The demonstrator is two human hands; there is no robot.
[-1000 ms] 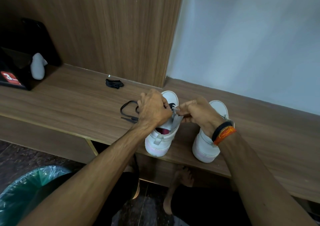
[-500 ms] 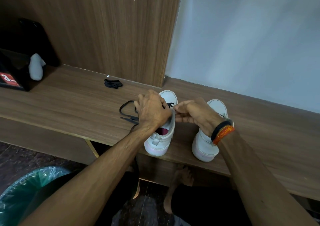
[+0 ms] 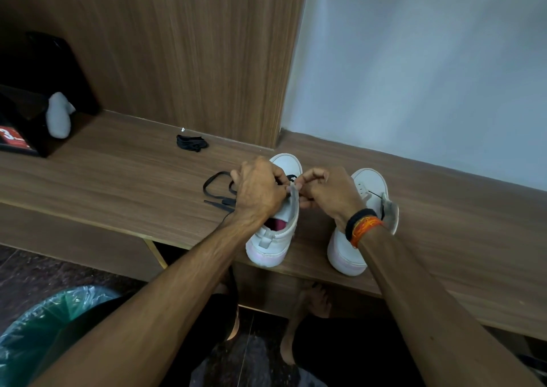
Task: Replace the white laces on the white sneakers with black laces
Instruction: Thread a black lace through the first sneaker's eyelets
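Note:
Two white sneakers stand side by side on a wooden bench (image 3: 118,185), toes away from me. Over the left sneaker (image 3: 276,232) my left hand (image 3: 259,189) is curled, holding its upper and tongue, with a black lace (image 3: 217,189) trailing out from under it to the left onto the bench. My right hand (image 3: 328,192) pinches the lace at the eyelets of that same shoe, fingertips almost touching those of the left hand. The right sneaker (image 3: 362,209) stands untouched behind my right wrist, with no lace that I can make out. A second black lace (image 3: 191,143) lies bundled farther back.
A dark shoebox (image 3: 20,138) with a grey sock-like piece (image 3: 58,115) sits at the far left. A wooden panel (image 3: 177,46) and a pale wall (image 3: 429,61) rise behind the bench. A green-bagged bin (image 3: 38,330) stands on the floor at the lower left, bare feet under the bench.
Both hands stay on the left sneaker with small finger shifts; my right fingers have lifted slightly at the eyelets. The loose lace loop on the left has barely moved.

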